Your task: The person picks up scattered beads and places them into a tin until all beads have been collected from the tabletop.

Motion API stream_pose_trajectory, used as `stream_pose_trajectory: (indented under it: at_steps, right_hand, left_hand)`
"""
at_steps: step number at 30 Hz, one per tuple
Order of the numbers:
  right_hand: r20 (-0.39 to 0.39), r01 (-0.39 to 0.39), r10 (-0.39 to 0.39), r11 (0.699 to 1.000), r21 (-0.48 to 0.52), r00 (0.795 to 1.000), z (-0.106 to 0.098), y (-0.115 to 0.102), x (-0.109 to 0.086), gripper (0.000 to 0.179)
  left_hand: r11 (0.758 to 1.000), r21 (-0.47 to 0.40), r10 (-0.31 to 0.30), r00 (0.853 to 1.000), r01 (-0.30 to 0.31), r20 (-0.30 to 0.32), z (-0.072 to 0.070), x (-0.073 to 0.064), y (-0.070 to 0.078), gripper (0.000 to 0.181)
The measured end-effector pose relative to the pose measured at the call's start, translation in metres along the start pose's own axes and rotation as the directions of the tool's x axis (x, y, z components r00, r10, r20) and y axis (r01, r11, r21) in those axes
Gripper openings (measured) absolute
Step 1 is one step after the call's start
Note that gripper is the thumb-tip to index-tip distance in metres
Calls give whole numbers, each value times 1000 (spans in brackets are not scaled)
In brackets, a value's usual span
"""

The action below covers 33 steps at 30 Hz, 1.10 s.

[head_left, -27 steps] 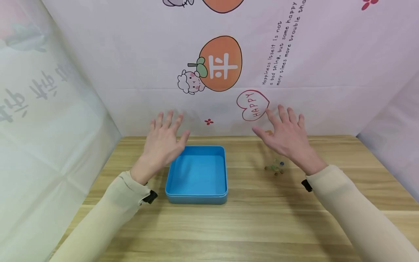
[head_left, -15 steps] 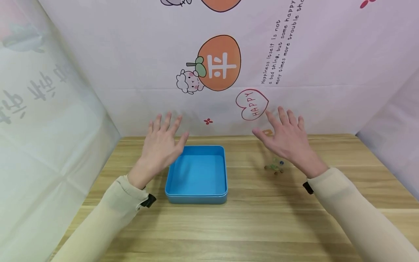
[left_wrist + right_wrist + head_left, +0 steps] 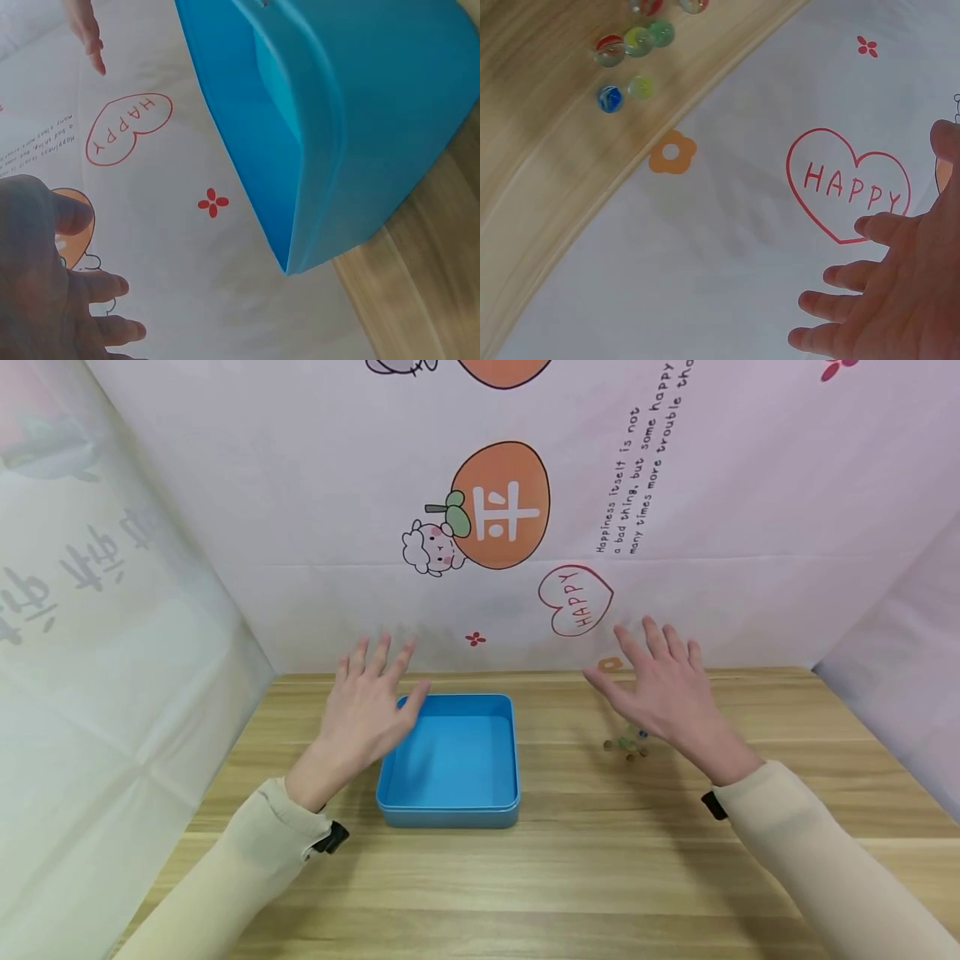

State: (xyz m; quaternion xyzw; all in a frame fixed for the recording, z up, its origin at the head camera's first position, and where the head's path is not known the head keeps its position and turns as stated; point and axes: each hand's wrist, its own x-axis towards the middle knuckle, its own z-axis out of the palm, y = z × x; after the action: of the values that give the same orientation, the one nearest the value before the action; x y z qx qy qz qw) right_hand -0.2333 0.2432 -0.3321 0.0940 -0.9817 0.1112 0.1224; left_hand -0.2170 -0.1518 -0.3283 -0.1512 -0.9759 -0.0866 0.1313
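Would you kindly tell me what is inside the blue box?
Inside the blue box, only its own bare blue surfaces show. In the head view, the left hand covers part of its left side, hiding that bit.

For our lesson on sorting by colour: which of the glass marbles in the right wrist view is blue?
The blue marble with white swirls, lowest in that view, beside a yellow-green marble; the rest show red, green or yellow.

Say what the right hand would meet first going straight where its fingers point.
Probably the white printed cloth, near the red HAPPY heart: the right hand points that way and nothing shows between, though the gap's depth is unclear.
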Motion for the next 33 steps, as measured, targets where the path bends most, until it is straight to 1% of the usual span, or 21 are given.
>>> stream_pose_trajectory:
  at_steps: [7,12,19,27,33]
  right_hand:
    - [1,5,-5,1000,1,1000,2,3,-7,98]
    - [1,13,-13,1000,-1,1000,2,3,-11,97]
    - [0,18,-18,1000,-2,1000,2,1,-18,96]
    - [24,21,-21,1000,-8,999,4,1,-25,96]
    - [9,31,-31,999,-13,999,6,2,-31,94]
  left_hand:
    - [1000,-17,-9,1000,10,19,-1,-8,-2,71]
    - [1000,-31,0,1000,1,17,0,-14,-2,71]
    - [1000,-23,6,1000,-6,14,1,-22,-4,71]
    - [998,-55,11,1000,-10,14,1,-30,-4,70]
    - [998,-60,6,1000,-5,20,1,-37,-3,71]
